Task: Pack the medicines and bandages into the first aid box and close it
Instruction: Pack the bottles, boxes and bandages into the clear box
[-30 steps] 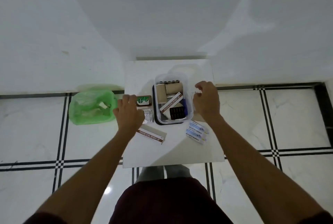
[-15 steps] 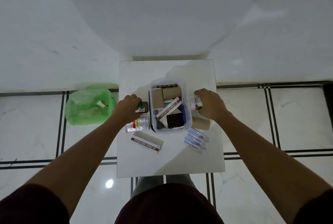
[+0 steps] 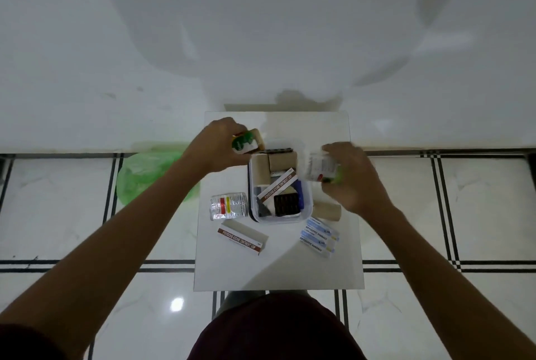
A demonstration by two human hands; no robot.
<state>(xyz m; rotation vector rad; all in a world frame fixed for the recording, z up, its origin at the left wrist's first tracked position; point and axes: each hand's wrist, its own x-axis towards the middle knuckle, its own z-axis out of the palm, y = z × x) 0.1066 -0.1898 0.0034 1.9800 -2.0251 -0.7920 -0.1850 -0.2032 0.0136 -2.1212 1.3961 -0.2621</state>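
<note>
Lifting two items at once, a person packs a first aid box (image 3: pixel 280 219) mid-table: the left hand (image 3: pixel 216 146) grasps a green-labelled bottle (image 3: pixel 246 142) at the box's far-left corner, the right hand (image 3: pixel 352 177) a white bottle (image 3: pixel 320 166), blurred, at its right rim. Half a second ago both bottles were down beside the box. Small and rigid, they look light; smooth sides favour a grip round the body. A strip (image 3: pixel 229 205), carton (image 3: pixel 243 237), roll (image 3: pixel 326 211) and bandages (image 3: pixel 319 236) wait outside.
</note>
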